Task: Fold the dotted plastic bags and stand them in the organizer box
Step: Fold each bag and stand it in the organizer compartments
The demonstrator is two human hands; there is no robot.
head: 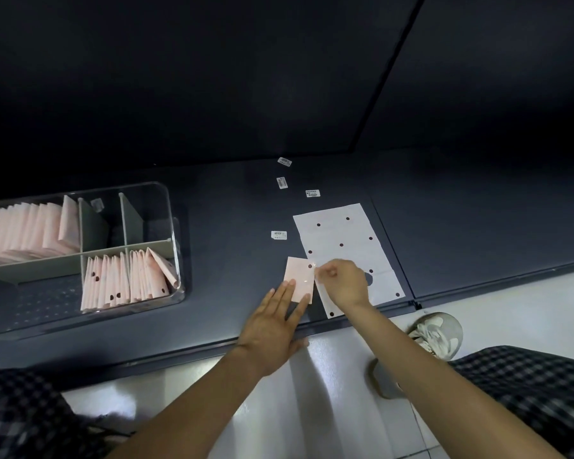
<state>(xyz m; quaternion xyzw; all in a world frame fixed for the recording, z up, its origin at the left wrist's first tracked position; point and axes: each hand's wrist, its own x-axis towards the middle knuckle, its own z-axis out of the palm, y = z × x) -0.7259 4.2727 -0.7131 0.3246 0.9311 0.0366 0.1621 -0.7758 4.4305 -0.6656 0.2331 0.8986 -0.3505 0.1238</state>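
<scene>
Head view – left hand (272,326) pressing folded bag (298,278), right hand (343,282) pinching

It looked like a packing or sorting spot, maybe in a small shop or a work room. A long dark counter (444,207) ran across the middle, with a dark wall at twelve o'clock. At nine o'clock sat a clear organizer box (166,207) with grey dividers (131,223), full of folded pink bags (113,283) standing in neat rows. Small barcode stickers (281,182) lay loose on the counter near the middle. At six o'clock the floor (312,409) was pale and shiny. It was dim, and no home things showed.
</scene>
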